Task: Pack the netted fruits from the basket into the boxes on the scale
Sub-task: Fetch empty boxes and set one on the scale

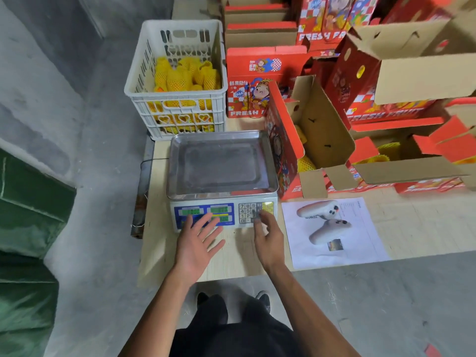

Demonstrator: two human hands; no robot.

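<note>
Netted fruits [184, 74] wait in the basket [177, 104]; scale [221, 181] pan bare, right hand [269, 237] fingers keying, left hand [197, 242] spread, holding nothing; a box comes next.

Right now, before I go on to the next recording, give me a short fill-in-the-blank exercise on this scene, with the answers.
1. The steel pan of the scale holds ____ boxes.
2. The netted fruits in the white basket are ____ in colour.
3. The right hand has its fingers at the scale's ____.
4. The left hand is ____, fingers spread, holding nothing.

Missing words: no; yellow; keypad; open
</note>
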